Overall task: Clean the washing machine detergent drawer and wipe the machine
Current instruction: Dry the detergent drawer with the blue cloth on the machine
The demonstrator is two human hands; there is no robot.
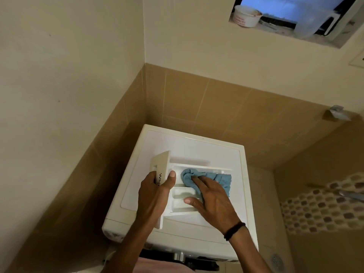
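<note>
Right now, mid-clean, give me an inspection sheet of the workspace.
Surface: washing machine top, white, carries the drawer.
Job's things: detergent drawer lies removed on the top; blue cloth bunched in its large compartment.
Clutter: white tub and clear jug on the window ledge.
Grippers: left hand grips the drawer's front panel; right hand presses the cloth with flat fingers.
Cables: nothing clearly seen.
Surroundings: tan wall tiles, mosaic strip at right, floor drain below.

Tiled walls (177,107) hem the washing machine (187,148) at left and far; the detergent drawer (182,193) fills the lid's middle, leaving bare surface beyond it and at right.
</note>
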